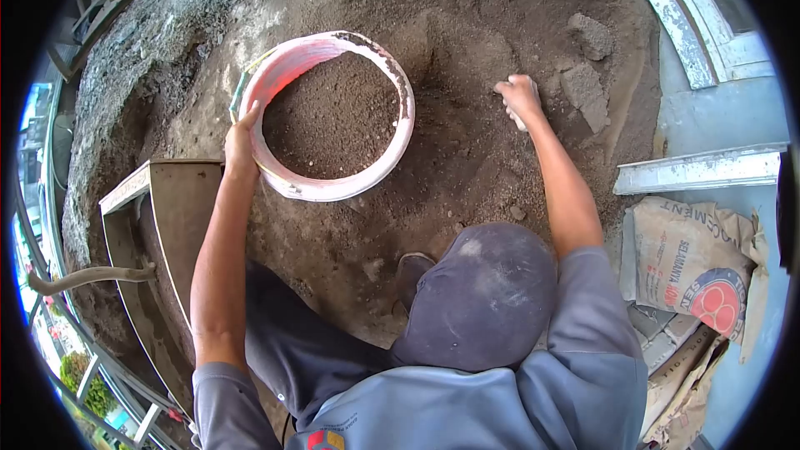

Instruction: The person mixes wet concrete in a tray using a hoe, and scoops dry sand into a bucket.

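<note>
A round pinkish-white plastic tub (398, 137) stands on the brown dirt, with loose, grainy soil (333, 117) inside it. My left hand (241, 142) grips its left rim, thumb over the edge. A thin yellow and green cord or handle (242, 83) runs along the outer left side. My right hand (521, 102) is closed in a fist over the soil, to the right of the tub and apart from it. What that fist holds, if anything, is hidden.
Hard clods (586, 98) lie beyond my right hand. A wooden box-like frame (187, 225) with a curved handle (92, 277) stands at left. Printed cement bags (687, 258) rest at right, near a white metal beam (700, 170). My bent knee (475, 300) is in front.
</note>
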Demonstrator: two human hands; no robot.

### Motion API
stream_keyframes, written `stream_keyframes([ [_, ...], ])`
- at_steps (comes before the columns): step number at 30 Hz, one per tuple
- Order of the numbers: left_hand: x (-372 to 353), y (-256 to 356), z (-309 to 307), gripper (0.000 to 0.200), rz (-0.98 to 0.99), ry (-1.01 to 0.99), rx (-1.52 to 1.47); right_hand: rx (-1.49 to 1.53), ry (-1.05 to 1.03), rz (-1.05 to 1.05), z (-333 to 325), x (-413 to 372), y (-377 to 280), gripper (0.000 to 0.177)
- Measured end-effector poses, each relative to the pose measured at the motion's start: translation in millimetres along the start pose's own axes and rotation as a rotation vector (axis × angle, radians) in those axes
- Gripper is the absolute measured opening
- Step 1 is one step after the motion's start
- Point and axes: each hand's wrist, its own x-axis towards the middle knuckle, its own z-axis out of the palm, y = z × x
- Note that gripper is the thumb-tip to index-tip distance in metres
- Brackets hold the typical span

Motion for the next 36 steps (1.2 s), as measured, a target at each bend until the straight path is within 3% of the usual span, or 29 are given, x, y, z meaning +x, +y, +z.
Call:
stream_keyframes([
  [3,3.8,-2.2,-4.3,0.049,0.012,0.001,0.003,-0.192,0.138,-0.148,-2.3,2.9,-6.1,0.035],
  [7,-2.5,2.2,2.4,0.046,-0.051,0.013,-0.032,-0.211,0.198,-0.196,-22.7,-25.9,-22.2,0.037],
  [12,6.1,-3.2,-4.2,0.043,-0.035,0.018,-0.063,-0.219,0.119,-0.265,-66.5,-74.0,-94.4,0.043],
  [13,-0.8,0.8,0.7,0.042,-0.024,0.065,-0.035,-0.302,0.211,-0.378,-69.9,-87.9,-109.6,0.044],
  [15,15.4,-9.0,-12.1,0.042,-0.034,0.154,0.044,-0.325,0.199,-0.513,-72.6,-112.9,-140.0,0.037],
  [19,7.5,-5.2,-9.7,0.043,-0.062,0.055,-0.051,-0.606,0.263,-0.868,-46.1,-174.9,-191.4,0.028],
  [21,0.6,-1.2,-5.8,0.043,-0.055,0.027,-0.051,-0.773,0.399,-1.036,-16.5,-182.1,-196.1,0.029],
  [24,-3.8,0.6,-2.5,0.045,-0.052,0.025,-0.049,-0.596,0.377,-0.992,-15.9,-189.2,-194.2,0.029],
  [26,-2.0,-1.0,-4.6,0.046,-0.049,0.038,-0.047,-0.392,0.264,-0.810,-30.7,-188.4,-168.7,0.029],
  [27,0.1,-3.0,-6.8,0.047,-0.049,0.048,-0.039,-0.293,0.206,-0.715,-41.0,-188.8,-149.3,0.029],
  [29,7.6,-5.1,-10.2,0.048,-0.042,0.062,-0.024,0.000,-0.112,-0.253,-44.3,-192.6,-90.5,0.031],
  [30,12.0,-8.2,-15.0,0.050,-0.067,0.004,-0.092,0.129,-0.204,-0.150,-36.6,-205.6,-56.3,0.031],
  [31,6.6,-4.4,-8.7,0.049,-0.061,0.074,-0.031,0.259,-0.284,-0.046,-26.1,-215.3,-23.5,0.030],
  [33,6.1,-4.8,-3.9,0.049,-0.010,0.031,-0.028,0.215,-0.374,0.092,-9.1,-220.6,29.3,0.028],
  [34,2.9,-4.6,-1.1,0.048,-0.009,0.004,-0.050,0.118,-0.281,0.041,-9.1,-211.1,40.9,0.024],
  [36,8.5,-6.2,-7.8,0.050,-0.024,-0.051,-0.085,0.212,-0.133,0.087,-20.2,-152.8,56.3,0.021],
])
